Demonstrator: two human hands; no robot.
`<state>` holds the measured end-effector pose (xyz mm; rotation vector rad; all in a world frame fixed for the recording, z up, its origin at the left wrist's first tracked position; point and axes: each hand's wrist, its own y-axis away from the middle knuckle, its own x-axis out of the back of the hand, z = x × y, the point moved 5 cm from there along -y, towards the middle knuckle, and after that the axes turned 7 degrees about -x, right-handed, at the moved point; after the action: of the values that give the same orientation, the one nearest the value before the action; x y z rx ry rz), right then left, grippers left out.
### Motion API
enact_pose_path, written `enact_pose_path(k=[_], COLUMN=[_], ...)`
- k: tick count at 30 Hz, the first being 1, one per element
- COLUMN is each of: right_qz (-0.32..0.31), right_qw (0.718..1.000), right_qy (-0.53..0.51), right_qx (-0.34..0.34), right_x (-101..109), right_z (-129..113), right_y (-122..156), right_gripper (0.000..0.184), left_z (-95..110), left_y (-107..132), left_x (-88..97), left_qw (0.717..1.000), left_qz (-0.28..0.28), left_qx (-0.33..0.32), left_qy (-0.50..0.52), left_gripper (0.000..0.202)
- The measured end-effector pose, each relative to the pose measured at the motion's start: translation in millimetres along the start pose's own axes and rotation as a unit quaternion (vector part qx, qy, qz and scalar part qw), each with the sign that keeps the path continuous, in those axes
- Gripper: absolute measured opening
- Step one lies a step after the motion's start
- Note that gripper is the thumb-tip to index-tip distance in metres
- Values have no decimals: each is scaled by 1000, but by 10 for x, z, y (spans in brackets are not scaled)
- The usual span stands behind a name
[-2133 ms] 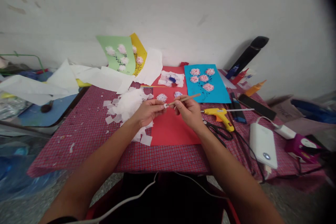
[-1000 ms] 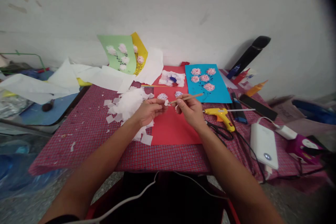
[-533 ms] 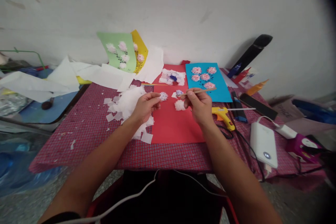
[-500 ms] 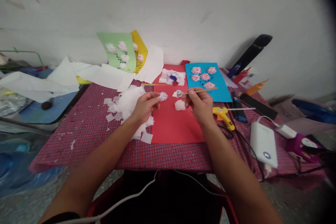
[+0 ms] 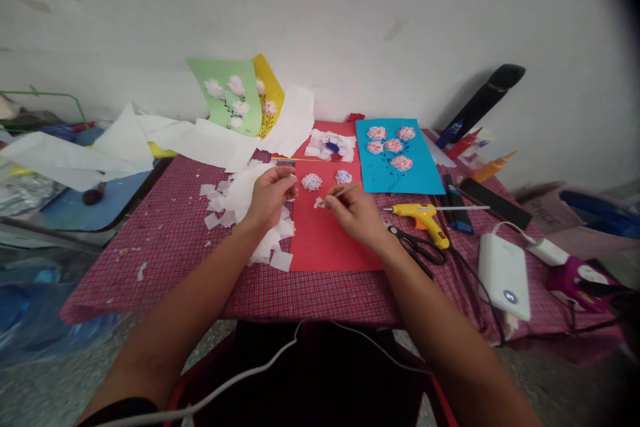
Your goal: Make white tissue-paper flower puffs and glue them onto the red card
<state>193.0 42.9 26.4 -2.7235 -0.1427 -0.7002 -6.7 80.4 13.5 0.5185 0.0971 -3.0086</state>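
Note:
My right hand (image 5: 357,215) pinches a thin wooden stick (image 5: 341,191) over the red paper sheet (image 5: 320,250). By the stick's lower left end is a small white piece of paper (image 5: 319,202); whether it is stuck to the end I cannot tell. My left hand (image 5: 271,197) is closed, thumb against fingers, beside the pile of white tissue squares (image 5: 241,190); anything between its fingertips is too small to make out. Two blue-speckled white paper flowers, a left one (image 5: 312,181) and a right one (image 5: 343,176), lie on the red sheet above the stick.
Paint-smeared tissue (image 5: 320,145) lies at the red sheet's top. A blue card with pink flowers (image 5: 425,177) is right of it. A yellow glue gun (image 5: 423,215), black scissors (image 5: 417,247) and white power bank (image 5: 503,273) fill the right side. Green flower card (image 5: 227,90) leans on the wall.
My right hand has moved left and down, away from the right flower, and now covers where a plain white flower lay. The scissors have come into view. My left hand has shifted slightly left.

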Motion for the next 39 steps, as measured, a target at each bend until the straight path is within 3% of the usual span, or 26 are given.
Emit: enact_pose_path(k=[5,32,36,39], right_qz=[-23,-19,-19,-12], right_qw=[993,994,994,995], right_qy=[114,107,103,94], right_qx=[-14,-27,-24,-21], right_x=[-89,-39,-41,-26], right_z=[115,156,161,153], right_y=[-27,-52,-51,-53], right_gripper=[12,14,14,14], left_z=[-1,-24,-56,-78], left_y=[51,83,68,67], left_x=[-68,-110,-108,-128], left_qw=[1000,998,996,981], left_qz=[-19,-48,-73,-124], left_qx=[14,23,-2,-50], left_qy=[-4,-17,-53,-143], left_gripper=[24,22,22,24])
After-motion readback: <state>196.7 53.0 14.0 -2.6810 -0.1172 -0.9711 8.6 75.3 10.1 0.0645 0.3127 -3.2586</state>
